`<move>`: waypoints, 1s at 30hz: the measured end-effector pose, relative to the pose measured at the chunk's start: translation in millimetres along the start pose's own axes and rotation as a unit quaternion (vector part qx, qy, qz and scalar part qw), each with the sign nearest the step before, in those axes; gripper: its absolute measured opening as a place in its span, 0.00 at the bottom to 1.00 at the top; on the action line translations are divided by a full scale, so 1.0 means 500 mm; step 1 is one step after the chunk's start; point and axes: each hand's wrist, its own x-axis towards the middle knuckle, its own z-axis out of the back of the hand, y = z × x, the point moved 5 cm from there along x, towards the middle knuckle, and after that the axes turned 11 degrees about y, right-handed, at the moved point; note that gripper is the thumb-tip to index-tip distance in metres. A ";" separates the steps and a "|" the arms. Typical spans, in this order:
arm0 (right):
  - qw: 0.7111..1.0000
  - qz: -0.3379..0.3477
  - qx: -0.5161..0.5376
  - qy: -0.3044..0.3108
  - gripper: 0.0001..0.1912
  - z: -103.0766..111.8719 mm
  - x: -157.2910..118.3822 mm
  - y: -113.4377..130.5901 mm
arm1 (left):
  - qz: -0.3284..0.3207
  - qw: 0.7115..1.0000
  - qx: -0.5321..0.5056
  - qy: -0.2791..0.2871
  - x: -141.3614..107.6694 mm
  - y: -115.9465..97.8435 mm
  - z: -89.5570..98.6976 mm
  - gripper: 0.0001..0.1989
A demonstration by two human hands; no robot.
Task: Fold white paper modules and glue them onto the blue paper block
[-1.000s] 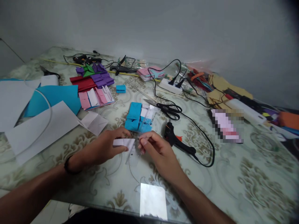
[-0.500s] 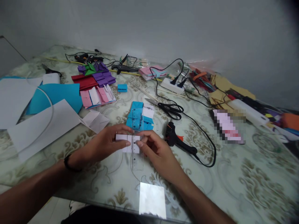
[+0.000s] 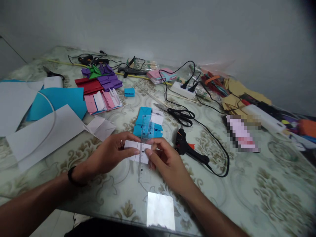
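Between my two hands is a small white paper piece [image 3: 132, 144] with creases or lines across it. A clear plastic ruler [image 3: 145, 169] lies upright over its right part. My left hand [image 3: 116, 151] pinches the paper's left side, thumb on top and touching the ruler's edge. My right hand [image 3: 166, 161] presses its thumb on the ruler and grips ruler and paper together from the right; the fingers underneath are partly hidden. Just beyond, folded blue paper pieces [image 3: 143, 115] and a white folded piece [image 3: 157, 119] lie partly under the ruler's far end.
Black scissors [image 3: 181, 115] and a black glue gun [image 3: 189, 149] with its cord lie to the right. Farther back stands a white power strip [image 3: 182, 90]. Folded pink and white papers [image 3: 103, 101], a blue sheet [image 3: 59, 100] and a white sheet [image 3: 49, 138] are at left.
The paper and ruler have shifted slightly right and tilted a little in my hands. Both hands keep their grip; the other things stay put.
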 end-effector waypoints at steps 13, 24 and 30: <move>0.999 0.033 0.009 -0.024 0.07 0.007 0.000 0.013 | -0.013 0.985 0.140 -0.104 -0.005 0.007 0.023 0.11; 1.000 0.013 -0.012 -0.017 0.08 0.003 0.001 0.006 | -0.001 0.994 0.108 -0.015 -0.005 -0.005 -0.003 0.12; 0.999 0.009 -0.045 -0.027 0.09 0.005 0.001 0.004 | -0.005 0.996 0.092 -0.005 -0.005 -0.005 -0.004 0.11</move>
